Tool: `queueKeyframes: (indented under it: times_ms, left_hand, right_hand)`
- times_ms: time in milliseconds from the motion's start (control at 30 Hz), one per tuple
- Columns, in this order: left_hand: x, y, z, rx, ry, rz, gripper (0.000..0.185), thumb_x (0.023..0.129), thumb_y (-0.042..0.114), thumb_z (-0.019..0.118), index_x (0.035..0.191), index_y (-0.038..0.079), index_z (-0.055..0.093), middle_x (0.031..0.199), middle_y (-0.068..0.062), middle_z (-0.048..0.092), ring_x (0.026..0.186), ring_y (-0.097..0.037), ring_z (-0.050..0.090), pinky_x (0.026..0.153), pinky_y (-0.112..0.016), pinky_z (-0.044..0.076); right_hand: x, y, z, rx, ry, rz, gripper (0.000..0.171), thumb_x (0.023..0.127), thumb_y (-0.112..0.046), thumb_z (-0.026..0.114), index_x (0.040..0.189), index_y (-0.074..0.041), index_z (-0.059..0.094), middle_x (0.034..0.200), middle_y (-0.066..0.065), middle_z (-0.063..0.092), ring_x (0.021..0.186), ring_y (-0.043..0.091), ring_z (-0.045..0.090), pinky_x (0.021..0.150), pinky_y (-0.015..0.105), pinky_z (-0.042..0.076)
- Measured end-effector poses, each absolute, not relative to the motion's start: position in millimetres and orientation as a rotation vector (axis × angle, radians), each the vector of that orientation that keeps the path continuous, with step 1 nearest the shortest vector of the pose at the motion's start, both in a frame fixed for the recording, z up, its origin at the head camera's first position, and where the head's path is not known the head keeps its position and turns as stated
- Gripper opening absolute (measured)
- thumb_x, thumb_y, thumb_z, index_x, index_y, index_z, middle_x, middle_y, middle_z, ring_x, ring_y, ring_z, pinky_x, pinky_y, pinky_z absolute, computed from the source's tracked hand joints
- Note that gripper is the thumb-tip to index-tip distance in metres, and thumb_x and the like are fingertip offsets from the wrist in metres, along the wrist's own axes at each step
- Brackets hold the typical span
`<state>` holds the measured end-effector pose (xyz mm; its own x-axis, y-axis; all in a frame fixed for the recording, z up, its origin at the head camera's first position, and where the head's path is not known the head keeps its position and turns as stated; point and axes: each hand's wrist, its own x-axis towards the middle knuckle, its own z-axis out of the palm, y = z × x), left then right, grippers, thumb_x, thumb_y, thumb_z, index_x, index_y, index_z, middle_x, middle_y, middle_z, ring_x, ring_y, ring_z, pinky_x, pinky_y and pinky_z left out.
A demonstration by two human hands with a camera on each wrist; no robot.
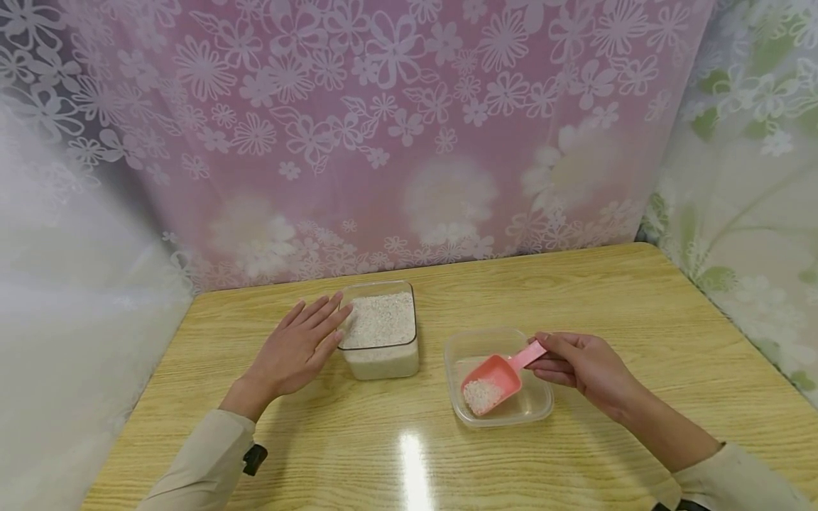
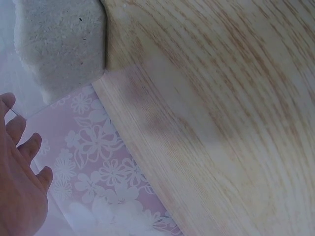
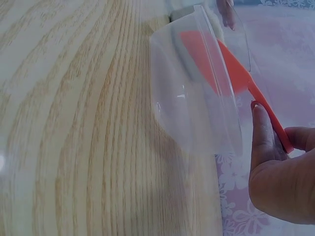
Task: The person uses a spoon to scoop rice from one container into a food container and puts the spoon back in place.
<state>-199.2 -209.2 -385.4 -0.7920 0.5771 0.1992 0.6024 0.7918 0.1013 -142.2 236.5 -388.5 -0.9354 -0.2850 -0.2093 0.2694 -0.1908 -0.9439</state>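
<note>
A pink scoop (image 1: 500, 380) with a small heap of rice (image 1: 482, 395) in its bowl is over a clear plastic tub (image 1: 456, 408). My right hand (image 1: 591, 369) pinches the scoop's handle between thumb and fingers. In the right wrist view the scoop's bowl (image 3: 211, 61) dips inside the tub's rim. Left of the tub stands a clear square container (image 1: 383, 363) holding much rice (image 1: 382, 319). With fingers straight, my left hand (image 1: 290, 362) touches that container's left rim. The left wrist view shows the rice-filled container (image 2: 64, 49) above the left fingers.
Both containers stand on a wood-grain table (image 1: 345, 447). A pink flowered curtain (image 1: 383, 142) hangs along the table's back edge. White and green flowered cloth (image 1: 754, 213) hangs at the right, and pale cloth (image 1: 70, 284) at the left.
</note>
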Motion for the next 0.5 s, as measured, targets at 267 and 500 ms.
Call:
queueKeyframes:
  times_ms: [267,500]
  left_hand:
    - [-199.2,-208.7,-385.3,-0.936,-2.826,-0.237,0.052,0.105,0.043,0.027,0.153,0.023,0.026,0.158,0.002,0.017,0.144,-0.02,0.015,0.115,-0.045,0.008]
    - [-199.5,-209.0,-386.6,-0.929,-2.82,-0.248,0.052,0.105,0.044,0.026,0.153,0.023,0.027,0.158,0.002,0.018,0.143,-0.019,0.015,0.115,-0.045,0.007]
  right_hand:
    - [-141.2,232.9,-387.1,-0.004,1.788,-2.145,0.042,0.099,-0.024,0.055,0.119,0.013,0.058,0.098,0.013,0.07,0.09,0.02,0.069,0.083,0.033,0.053]
    - [-139.6,230.5,-386.3,-0.021,1.794,-2.152,0.039,0.099,-0.022,0.055,0.117,0.013,0.058,0.097,0.013,0.07,0.088,0.02,0.069,0.083,0.033,0.053]
